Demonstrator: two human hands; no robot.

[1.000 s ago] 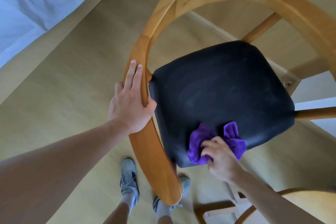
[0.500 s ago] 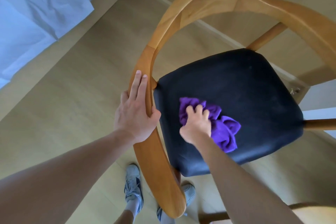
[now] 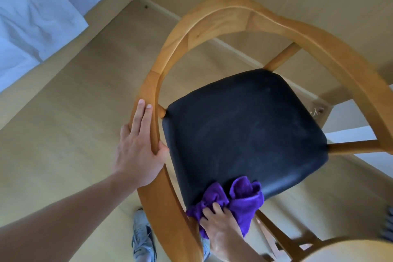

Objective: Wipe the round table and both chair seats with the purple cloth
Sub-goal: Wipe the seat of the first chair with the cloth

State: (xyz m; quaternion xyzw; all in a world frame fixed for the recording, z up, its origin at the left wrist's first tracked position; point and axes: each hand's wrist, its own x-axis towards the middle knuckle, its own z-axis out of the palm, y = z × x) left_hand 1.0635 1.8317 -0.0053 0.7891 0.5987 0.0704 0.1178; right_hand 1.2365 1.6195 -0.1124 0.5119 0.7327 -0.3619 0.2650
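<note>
A wooden chair with a curved backrest rail (image 3: 234,13) fills the head view. Its black padded seat (image 3: 244,130) faces up. My left hand (image 3: 138,149) lies along the left part of the rail, fingers straight on top and thumb hooked round the inner edge. My right hand (image 3: 221,227) grips the bunched purple cloth (image 3: 244,200) at the seat's near front edge, where the cloth overhangs the rim. At the bottom right corner shows the light rim of the round table (image 3: 350,249).
A bed with white sheets (image 3: 36,6) stands at the upper left on a beige base. Light wood floor (image 3: 70,134) lies to the left of the chair. My shoes (image 3: 142,238) show below the chair rail. A wall and skirting board run behind the chair.
My right hand has drawn the cloth from the middle left of the seat back to its near front edge. My left hand has stayed on the rail.
</note>
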